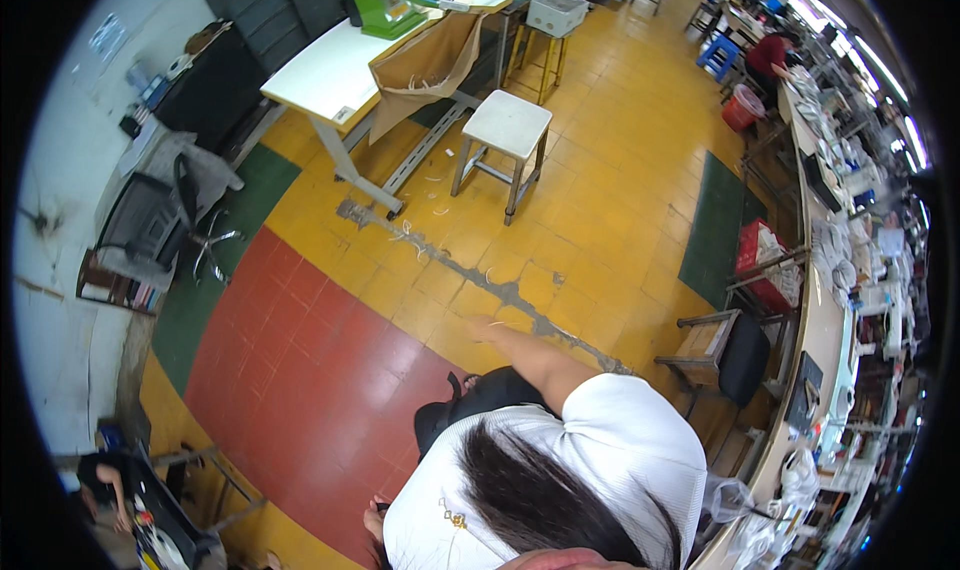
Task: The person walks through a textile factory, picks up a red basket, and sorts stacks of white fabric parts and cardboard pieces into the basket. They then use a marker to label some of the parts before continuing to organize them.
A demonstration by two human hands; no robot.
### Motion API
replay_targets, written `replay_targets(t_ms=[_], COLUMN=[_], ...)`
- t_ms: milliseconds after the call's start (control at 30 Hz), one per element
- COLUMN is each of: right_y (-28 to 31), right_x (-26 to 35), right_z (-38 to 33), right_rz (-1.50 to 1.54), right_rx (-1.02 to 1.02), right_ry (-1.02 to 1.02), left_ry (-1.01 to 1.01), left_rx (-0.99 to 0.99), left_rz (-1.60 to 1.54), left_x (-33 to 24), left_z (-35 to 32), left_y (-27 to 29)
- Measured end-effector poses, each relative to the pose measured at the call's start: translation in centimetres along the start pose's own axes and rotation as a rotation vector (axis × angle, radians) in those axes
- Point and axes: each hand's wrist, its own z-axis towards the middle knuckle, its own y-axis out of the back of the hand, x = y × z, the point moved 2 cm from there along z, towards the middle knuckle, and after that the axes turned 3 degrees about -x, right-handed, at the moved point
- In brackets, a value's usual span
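My right hand (pixel 485 328) reaches forward over the yellow tiled floor (pixel 590 270), its bare arm stretched out from a white sleeve. It is blurred, its fingers do not show clearly, and I see no object in it. My left hand (pixel 375 522) hangs low beside my body above the red floor patch (pixel 290 380). Its fingers look curled, with a small dark thing by them that I cannot make out; my shirt hides part of this hand. Neither hand touches furniture.
Ahead stand a white stool (pixel 508 125) and a white-topped table (pixel 325 75) bearing a green machine (pixel 380 5), with a brown cloth bag (pixel 430 65). A long workbench (pixel 815 270) lines the right, near a black-backed chair (pixel 742 358). A co-worker (pixel 768 58) sits far right; another person (pixel 108 485) is lower left.
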Motion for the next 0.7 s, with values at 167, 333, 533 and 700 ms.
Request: replay_targets(t_ms=[167,333,533,700], right_y=[5.6,6.0,11.0,11.6], right_x=[13.9,18.5,17.7,16.2], right_z=[12.7,20.8,25.5,35.0], right_rz=[0.202,0.006,0.065,0.032], right_rx=[-0.085,0.019,0.11,-0.018], right_ry=[0.135,0.08,-0.366,-0.525], left_ry=[-0.045,-0.157,-0.45,-0.408], left_rx=[0.141,0.252,0.346,0.35], left_rz=[0.58,0.885,1.109,0.84], left_x=[-10.8,-24.7,-44.3,-55.3], left_z=[8.8,19.4,31.8,39.4], left_y=[-8.0,-15.2,-29.1,-47.4])
